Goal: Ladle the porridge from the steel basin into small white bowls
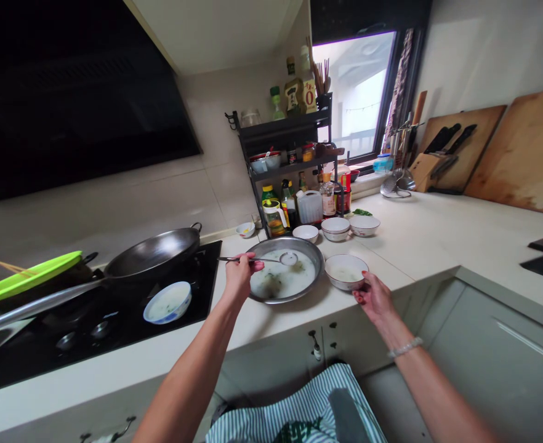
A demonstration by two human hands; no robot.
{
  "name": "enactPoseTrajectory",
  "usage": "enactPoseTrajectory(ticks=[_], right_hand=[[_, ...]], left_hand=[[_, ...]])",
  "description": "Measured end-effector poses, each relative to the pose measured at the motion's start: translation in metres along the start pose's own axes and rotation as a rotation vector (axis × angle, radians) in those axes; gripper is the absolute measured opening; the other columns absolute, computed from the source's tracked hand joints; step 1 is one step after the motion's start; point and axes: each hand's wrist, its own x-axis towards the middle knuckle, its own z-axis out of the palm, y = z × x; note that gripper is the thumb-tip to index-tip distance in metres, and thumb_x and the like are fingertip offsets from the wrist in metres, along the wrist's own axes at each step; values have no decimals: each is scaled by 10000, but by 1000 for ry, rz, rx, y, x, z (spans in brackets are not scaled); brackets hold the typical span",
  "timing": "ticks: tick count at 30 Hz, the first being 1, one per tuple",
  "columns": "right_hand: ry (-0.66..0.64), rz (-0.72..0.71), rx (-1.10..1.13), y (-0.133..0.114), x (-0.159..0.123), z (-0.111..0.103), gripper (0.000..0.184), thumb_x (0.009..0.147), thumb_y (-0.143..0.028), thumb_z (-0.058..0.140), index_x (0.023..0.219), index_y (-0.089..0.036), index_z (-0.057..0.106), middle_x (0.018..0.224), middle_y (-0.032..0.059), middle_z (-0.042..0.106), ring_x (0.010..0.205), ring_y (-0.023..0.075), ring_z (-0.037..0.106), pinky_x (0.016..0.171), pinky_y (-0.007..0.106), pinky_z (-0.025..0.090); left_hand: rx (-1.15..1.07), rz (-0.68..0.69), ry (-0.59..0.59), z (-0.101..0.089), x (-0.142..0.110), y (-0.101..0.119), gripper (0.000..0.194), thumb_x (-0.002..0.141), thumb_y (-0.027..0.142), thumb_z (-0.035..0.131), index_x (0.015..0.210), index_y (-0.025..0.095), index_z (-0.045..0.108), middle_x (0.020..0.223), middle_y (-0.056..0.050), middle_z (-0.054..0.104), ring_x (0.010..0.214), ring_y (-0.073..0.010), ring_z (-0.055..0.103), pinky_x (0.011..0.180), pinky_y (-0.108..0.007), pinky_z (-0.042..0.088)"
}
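Observation:
My left hand [240,275] is closed round the handle of a metal ladle [271,260]. The ladle's round head is over the wide steel basin [317,280], which holds a milky white soup [294,282] with dark green bits. My right hand [374,296] grips the near right rim of a white bowl [345,284], its thumb at the edge. Some pale liquid is in that bowl, which is just right of the basin. Whether the bowl rests fully on the counter I cannot tell.
Behind the basin are several white bowls [335,230] and a black rack [287,166] of bottles. At left, a wok [154,252] and a filled blue-rimmed bowl [167,303] sit on the black stove [128,335]. Cutting boards [521,147] and a knife block [425,172] stand at right.

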Motion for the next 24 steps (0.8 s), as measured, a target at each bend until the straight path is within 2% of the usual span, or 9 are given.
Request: enactPoseTrajectory(ticks=[9, 24], right_hand=[[-4, 10, 11, -1, -1, 1, 285, 572, -310, 734, 727, -194, 525, 488, -37, 547, 344, 83, 455, 267, 156, 278], [-8, 0, 6, -1, -1, 1, 305, 574, -328, 748, 743, -193, 533, 512, -35, 529, 352, 86, 460, 269, 164, 286]], left_hand=[[9, -19, -8, 5, -1, 4, 200, 810, 107, 437, 855, 37, 618, 500, -35, 618, 444, -129, 611, 568, -259, 541], [23, -2, -37, 12, -1, -1, 162, 804, 120, 458, 747, 96, 608, 497, -20, 610, 460, -132, 626, 578, -246, 539]])
